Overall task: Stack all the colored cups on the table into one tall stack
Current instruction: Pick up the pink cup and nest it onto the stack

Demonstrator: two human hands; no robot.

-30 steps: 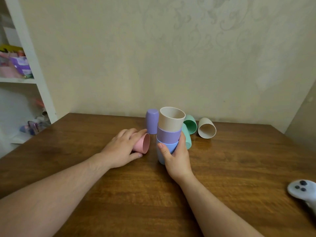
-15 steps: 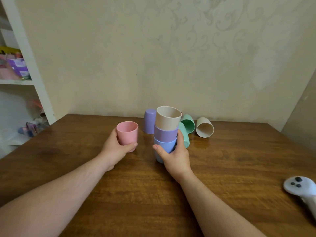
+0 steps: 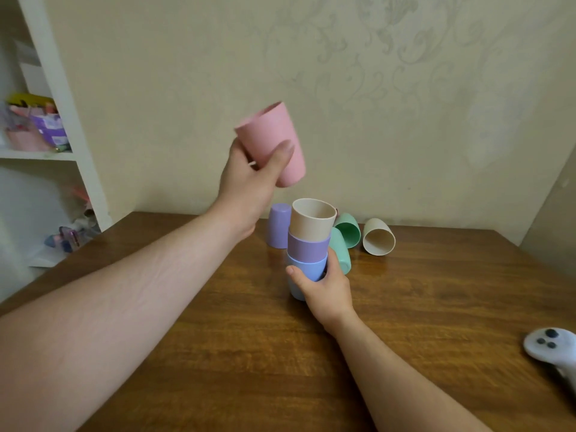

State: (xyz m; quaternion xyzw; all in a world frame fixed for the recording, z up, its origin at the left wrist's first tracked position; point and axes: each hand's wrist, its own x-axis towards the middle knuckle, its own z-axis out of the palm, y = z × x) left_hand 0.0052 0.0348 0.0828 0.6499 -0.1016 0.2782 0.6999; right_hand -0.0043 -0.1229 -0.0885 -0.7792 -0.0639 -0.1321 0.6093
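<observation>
Stack (image 3: 308, 244): three nested cups were stood upright on the table (image 3: 249, 353), a blue cup (image 3: 307, 268) lowest, a purple cup (image 3: 307, 248) in it and a beige cup (image 3: 312, 219) on top, mouth up.
Right hand (image 3: 325, 286): the grip was closed around the blue cup at the stack's base.
Left hand (image 3: 249, 179): the grip was clamped on a pink cup (image 3: 271, 141).
Pink cup: it was held tilted, above and to the left of the stack, clear of the beige cup.
Lilac cup (image 3: 278, 226): it was stood mouth down just left of the stack.
Green cups (image 3: 344, 236): two were laid on their sides just right of the stack.
Second beige cup (image 3: 378, 236): it was laid on its side beyond the green cups, further right of the stack.
Controller (image 3: 550, 347): it was laid well right of the stack, at the table's edge.
</observation>
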